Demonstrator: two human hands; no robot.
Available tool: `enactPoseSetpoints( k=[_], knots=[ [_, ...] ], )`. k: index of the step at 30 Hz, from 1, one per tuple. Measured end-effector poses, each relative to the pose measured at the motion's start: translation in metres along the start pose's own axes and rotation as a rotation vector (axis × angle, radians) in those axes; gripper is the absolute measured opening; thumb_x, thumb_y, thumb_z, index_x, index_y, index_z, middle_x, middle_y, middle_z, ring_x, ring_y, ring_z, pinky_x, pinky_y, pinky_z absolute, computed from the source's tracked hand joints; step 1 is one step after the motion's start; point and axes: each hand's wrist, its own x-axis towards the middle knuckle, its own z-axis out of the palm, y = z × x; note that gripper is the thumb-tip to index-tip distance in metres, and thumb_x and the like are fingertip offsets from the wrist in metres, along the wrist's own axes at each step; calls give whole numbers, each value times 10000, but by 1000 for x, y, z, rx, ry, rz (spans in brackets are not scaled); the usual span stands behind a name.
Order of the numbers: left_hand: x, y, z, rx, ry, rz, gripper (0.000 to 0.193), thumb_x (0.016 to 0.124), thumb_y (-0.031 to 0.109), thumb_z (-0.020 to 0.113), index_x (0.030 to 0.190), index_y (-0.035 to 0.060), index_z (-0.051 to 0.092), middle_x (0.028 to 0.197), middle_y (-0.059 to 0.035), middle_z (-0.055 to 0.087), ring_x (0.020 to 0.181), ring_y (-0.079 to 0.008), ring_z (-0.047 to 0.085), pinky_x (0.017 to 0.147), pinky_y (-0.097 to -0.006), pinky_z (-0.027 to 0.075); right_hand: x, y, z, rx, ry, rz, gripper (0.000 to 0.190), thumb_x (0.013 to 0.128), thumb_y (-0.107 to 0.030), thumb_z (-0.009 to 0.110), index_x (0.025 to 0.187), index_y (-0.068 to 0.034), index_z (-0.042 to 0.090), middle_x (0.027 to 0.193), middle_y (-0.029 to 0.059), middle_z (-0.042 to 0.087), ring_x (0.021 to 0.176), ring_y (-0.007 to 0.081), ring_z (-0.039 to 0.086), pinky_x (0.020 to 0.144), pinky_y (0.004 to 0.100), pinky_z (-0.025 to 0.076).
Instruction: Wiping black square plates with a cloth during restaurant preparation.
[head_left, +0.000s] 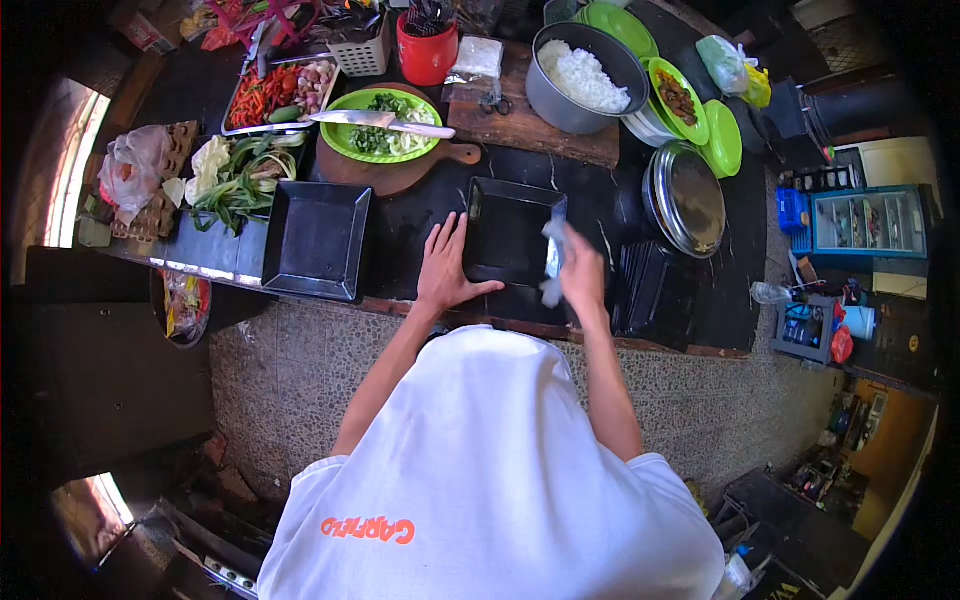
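A black square plate (516, 234) lies on the dark counter right in front of me. My left hand (450, 268) is spread flat at its left side, thumb stretched along the near rim, gripping nothing that I can see. Bunched in my right hand (581, 271) is a white cloth or tissue (553, 289), pressed at the plate's right rim and slightly blurred. A second black square plate (315, 238) sits to the left, near the counter's front edge. To the right of my right hand stands a stack of black plates (651, 292).
Behind the plates, a knife (375, 120) lies across a green plate of chopped greens (360, 152) on a round wooden board (450, 154). A rice pot (540, 97), a lidded metal bowl (690, 199), leafy vegetables (240, 176) and a tray of chillies (262, 97) surround the workspace.
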Motion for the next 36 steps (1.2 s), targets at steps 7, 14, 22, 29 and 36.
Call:
enactPoseSetpoints(
  k=[7, 14, 22, 29, 36],
  knots=[
    [-2, -1, -3, 5, -4, -36, 1420, 638, 767, 894, 1642, -65, 334, 1683, -244, 405, 1606, -357, 332, 1327, -503, 217, 59, 14, 73, -313, -40, -305, 607, 926, 101, 504, 1512, -33, 593, 1580, 186, 571, 1522, 358, 475, 1226, 537, 405],
    [2, -4, 3, -20, 18, -3, 1401, 645, 784, 873, 1644, -47, 347, 1674, -180, 447, 1617, -314, 322, 1329, -493, 219, -16, -3, 63, -168, -354, -307, 558, 977, 73, 479, 1495, -65, 634, 1601, 148, 565, 1550, 337, 451, 1266, 539, 355],
    [3, 1, -4, -8, 17, -26, 1398, 640, 764, 888, 1646, -43, 347, 1675, -178, 440, 1617, -322, 312, 1326, -502, 220, 18, -14, 23, 202, -325, -45, 493, 992, 23, 563, 1448, -129, 673, 1392, 211, 693, 1293, 397, 665, 1107, 427, 529],
    [1, -1, 0, -4, -6, -42, 1423, 642, 799, 862, 1647, -60, 336, 1704, -223, 386, 1634, -347, 273, 1322, -500, 211, 81, -38, 81, 5, -32, -429, 486, 979, 75, 552, 1431, -57, 672, 1547, 177, 602, 1497, 358, 508, 1244, 434, 421],
    [3, -5, 5, -8, 9, -16, 1416, 637, 795, 872, 1641, -58, 352, 1715, -235, 367, 1637, -365, 267, 1318, -506, 219, 50, -12, 124, 59, -75, -481, 517, 986, 42, 514, 1475, -62, 643, 1567, 152, 598, 1535, 332, 472, 1274, 510, 350]
  ],
)
